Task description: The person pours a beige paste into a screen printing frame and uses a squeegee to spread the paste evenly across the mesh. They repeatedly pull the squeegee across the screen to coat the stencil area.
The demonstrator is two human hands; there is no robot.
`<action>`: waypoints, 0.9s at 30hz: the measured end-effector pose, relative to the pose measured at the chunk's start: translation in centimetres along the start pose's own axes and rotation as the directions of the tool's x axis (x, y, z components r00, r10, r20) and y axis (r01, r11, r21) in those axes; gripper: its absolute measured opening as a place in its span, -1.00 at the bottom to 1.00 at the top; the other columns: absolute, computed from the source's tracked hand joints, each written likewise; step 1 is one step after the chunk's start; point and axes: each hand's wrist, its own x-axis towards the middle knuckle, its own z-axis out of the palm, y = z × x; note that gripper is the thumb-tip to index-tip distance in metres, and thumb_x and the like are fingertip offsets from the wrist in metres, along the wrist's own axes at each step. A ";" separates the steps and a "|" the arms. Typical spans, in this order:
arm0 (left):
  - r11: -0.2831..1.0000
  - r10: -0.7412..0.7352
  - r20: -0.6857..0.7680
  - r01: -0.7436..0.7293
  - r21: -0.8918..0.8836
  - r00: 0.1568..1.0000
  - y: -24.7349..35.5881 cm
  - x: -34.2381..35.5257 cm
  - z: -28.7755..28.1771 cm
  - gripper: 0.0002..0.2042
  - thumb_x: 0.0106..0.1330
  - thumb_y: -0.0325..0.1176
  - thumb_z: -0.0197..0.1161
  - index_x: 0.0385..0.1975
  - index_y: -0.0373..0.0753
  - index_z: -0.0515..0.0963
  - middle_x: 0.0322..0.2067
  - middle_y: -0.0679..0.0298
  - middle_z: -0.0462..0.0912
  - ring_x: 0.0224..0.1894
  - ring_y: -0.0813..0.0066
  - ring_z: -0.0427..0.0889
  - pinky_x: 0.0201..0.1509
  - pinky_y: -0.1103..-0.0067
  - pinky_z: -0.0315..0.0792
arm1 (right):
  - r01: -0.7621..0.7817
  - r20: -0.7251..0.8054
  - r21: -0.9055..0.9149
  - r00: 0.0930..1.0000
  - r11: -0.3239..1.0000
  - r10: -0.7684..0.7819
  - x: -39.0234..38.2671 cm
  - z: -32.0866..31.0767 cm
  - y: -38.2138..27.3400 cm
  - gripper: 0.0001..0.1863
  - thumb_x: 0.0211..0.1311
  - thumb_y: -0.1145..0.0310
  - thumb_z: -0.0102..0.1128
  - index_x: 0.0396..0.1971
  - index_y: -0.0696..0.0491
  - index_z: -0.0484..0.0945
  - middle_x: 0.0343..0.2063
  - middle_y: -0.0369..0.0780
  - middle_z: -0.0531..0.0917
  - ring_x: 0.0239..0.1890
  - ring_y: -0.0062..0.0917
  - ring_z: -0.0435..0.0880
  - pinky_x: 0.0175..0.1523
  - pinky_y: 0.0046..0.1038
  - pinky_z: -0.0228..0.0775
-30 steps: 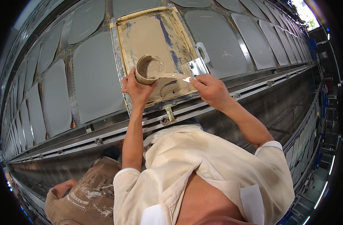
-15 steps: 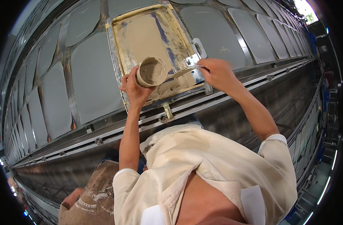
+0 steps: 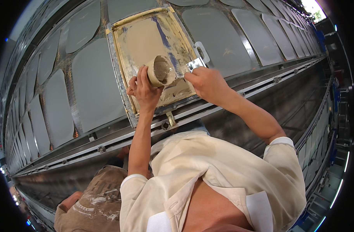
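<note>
Since the earlier frame, the cup (image 3: pixel 156 71) has been tipped further, so that its mouth is now turned toward the right, and the right hand (image 3: pixel 205 83) has been brought in closer to it. By the left hand (image 3: pixel 146 91), half open and curved around the wall, the cup is held above the near part of a frame (image 3: pixel 116 50). Beige paste is seen inside the cup. The right hand is closed, its fingers pinched on a thin spatula (image 3: pixel 180 75), most of which is hidden behind them; whether the cup's rim is touched by it cannot be told.

Within the frame, a broad coat of paste (image 3: pixel 142 42) is spread, crossed by a blue-purple streak (image 3: pixel 160 33). Just beyond the right hand, a shiny metal plate (image 3: pixel 195 63) is laid at the frame's right side, with a white handle (image 3: pixel 202 52) beside it. Grey panels (image 3: pixel 95 85) are ranged on both sides, bordered below by a metal rail (image 3: pixel 219 103). At lower left, brown clothing (image 3: pixel 95 208) smeared with white is worn by another person.
</note>
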 end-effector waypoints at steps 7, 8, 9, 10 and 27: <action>0.933 -0.358 0.002 0.358 -0.035 0.934 0.4 0.0 1.0 -0.06 -0.37 -0.25 0.71 0.21 -0.07 0.44 0.07 0.31 0.61 0.11 0.18 0.39 0.21 0.24 0.09 | 0.053 -0.084 -0.162 0.994 0.985 -0.068 0.4 -6.0 -0.1 -0.70 0.03 0.59 0.21 -0.17 0.07 0.58 -0.42 -0.22 0.57 -0.30 -0.30 0.60 -0.23 -0.27 0.50; 0.906 -0.417 0.028 0.418 -0.063 0.908 0.3 -0.1 0.9 -0.06 -0.38 -0.23 0.72 0.21 -0.06 0.45 0.04 0.33 0.62 0.10 0.19 0.38 0.21 0.23 0.07 | 0.080 -0.100 -0.169 0.990 0.982 -0.098 1.0 -7.0 -0.3 -0.73 0.04 0.59 0.20 -0.19 0.07 0.56 -0.43 -0.21 0.57 -0.30 -0.29 0.61 -0.25 -0.27 0.52; 0.882 -0.459 0.078 0.465 -0.079 0.885 0.5 -0.3 0.8 -0.07 -0.37 -0.17 0.74 0.19 -0.05 0.47 0.00 0.33 0.62 0.10 0.20 0.38 0.21 0.21 0.09 | 0.107 -0.117 -0.177 0.985 0.978 -0.129 1.7 -7.9 -0.5 -0.76 0.06 0.59 0.18 -0.22 0.07 0.55 -0.44 -0.20 0.58 -0.29 -0.29 0.63 -0.26 -0.26 0.53; 0.853 -0.484 0.145 0.502 -0.141 0.863 0.5 -0.4 0.8 -0.07 -0.37 -0.15 0.75 0.19 -0.05 0.48 -0.01 0.32 0.63 0.11 0.19 0.38 0.21 0.20 0.10 | 0.131 -0.133 -0.188 0.979 0.973 -0.157 2.4 -8.8 -0.9 -0.79 0.07 0.58 0.16 -0.25 0.06 0.53 -0.44 -0.19 0.58 -0.29 -0.29 0.64 -0.28 -0.26 0.54; 0.057 -0.664 0.280 0.420 -0.906 0.694 3.1 -3.5 -8.9 -0.28 -0.15 -0.43 0.69 0.12 -0.29 0.53 0.02 0.14 0.67 0.01 0.36 0.68 0.15 0.46 0.58 | 0.283 0.095 0.398 0.934 0.873 -0.346 2.8 -10.6 -5.3 -0.40 0.42 0.22 0.19 0.40 0.06 0.35 -0.17 -0.15 0.67 -0.30 -0.49 0.54 -0.21 -0.46 0.48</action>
